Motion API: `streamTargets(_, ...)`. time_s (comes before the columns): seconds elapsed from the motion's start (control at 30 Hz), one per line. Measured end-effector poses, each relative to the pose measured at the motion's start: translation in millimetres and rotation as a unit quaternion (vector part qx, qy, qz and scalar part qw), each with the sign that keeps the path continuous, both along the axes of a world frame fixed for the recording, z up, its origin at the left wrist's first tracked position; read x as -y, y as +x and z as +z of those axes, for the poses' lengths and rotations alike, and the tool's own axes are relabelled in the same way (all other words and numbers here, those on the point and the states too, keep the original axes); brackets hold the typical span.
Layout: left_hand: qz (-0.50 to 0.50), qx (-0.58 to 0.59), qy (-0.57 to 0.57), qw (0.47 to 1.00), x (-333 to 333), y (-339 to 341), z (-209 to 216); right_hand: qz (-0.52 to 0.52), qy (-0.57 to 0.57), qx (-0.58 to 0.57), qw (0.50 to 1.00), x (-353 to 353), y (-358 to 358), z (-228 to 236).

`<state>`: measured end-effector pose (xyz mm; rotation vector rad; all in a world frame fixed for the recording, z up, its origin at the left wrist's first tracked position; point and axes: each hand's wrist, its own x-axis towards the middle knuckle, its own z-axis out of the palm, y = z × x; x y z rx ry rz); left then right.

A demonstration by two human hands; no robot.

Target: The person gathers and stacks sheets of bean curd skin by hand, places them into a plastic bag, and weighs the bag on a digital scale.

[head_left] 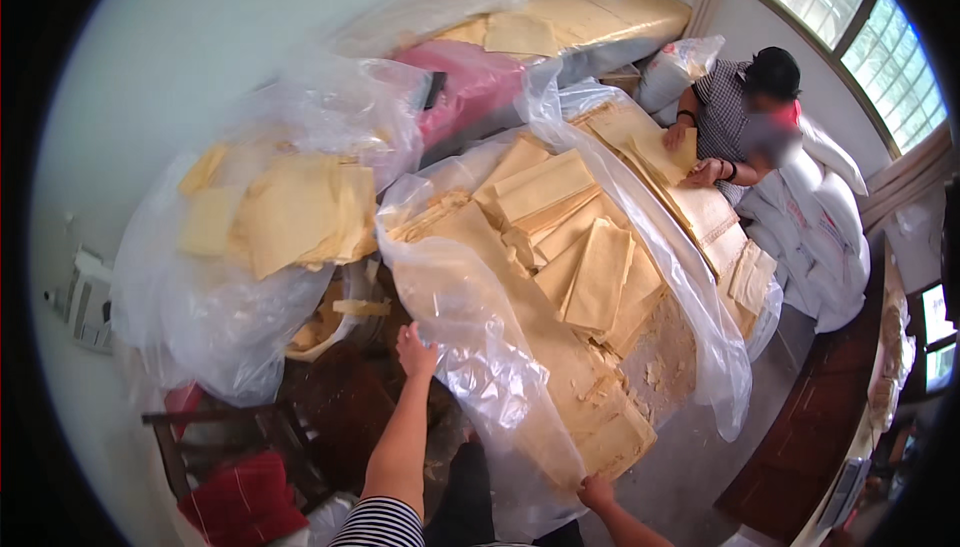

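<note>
A clear plastic sheet (480,367) lies along the near left side of a broad stack of yellowish-tan sheets (510,292). My left hand (416,351) is closed at the left edge of this plastic, its fingers curled round it. At the near corner of the stack, my right hand (597,493) pinches the plastic's lower edge, close to the tan sheets. Folded bundles of tan sheets (598,277) lie loosely on top of the stack, and some edges are torn and flaking. Exactly how much plastic each hand holds is hidden.
Across the stack a person (735,117) in a checked shirt handles tan sheets. More tan sheets (290,212) lie on plastic at left. A wooden chair (225,437) with a red cloth (245,502) stands at lower left. White sacks (815,222) and a dark bench (820,407) are at right.
</note>
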<state>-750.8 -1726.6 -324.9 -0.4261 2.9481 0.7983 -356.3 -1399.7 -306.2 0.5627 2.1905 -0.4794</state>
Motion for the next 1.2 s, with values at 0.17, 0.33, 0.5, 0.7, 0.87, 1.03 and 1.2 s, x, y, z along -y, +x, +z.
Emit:
streamTargets(0.17, -0.066, 0.173, -0.068, 0.980, -7.7, -64.2, -4.5, 0.010, 0.113, -0.024, 0.993, -4.9, -8.3, -15.3)
streamTargets(0.33, -0.039, 0.222, 0.103, 0.969, 22.6, -44.2, -36.8, 0.057, 0.189, -0.067, 0.978, -49.0, -48.1, 20.7)
streamTargets(0.5, -0.095, 0.193, 0.370, 0.904, -26.0, -39.8, 30.8, 0.017, 0.253, -0.107, 0.961, -67.8, -52.0, 23.7)
streamTargets(0.7, -0.282, 0.119, 0.444, 0.842, -80.7, -39.3, 170.4, -0.185, -0.059, -0.445, 0.874, -18.9, -205.3, 119.6)
streamTargets(0.87, -0.374, 0.186, 0.451, 0.788, -82.6, -39.9, 277.9, 0.046, -0.546, -0.512, 0.661, 40.5, -300.6, 415.3)
streamTargets(1.03, -0.526, 0.205, 0.429, 0.705, -113.3, -56.1, 338.5, -0.015, -0.764, -0.581, 0.280, 114.5, -269.3, 507.5)
streamTargets(1.2, -0.572, 0.232, 0.424, 0.663, -104.3, -93.4, 341.4, 0.162, -0.515, -0.493, 0.682, 45.7, -343.7, 464.9)
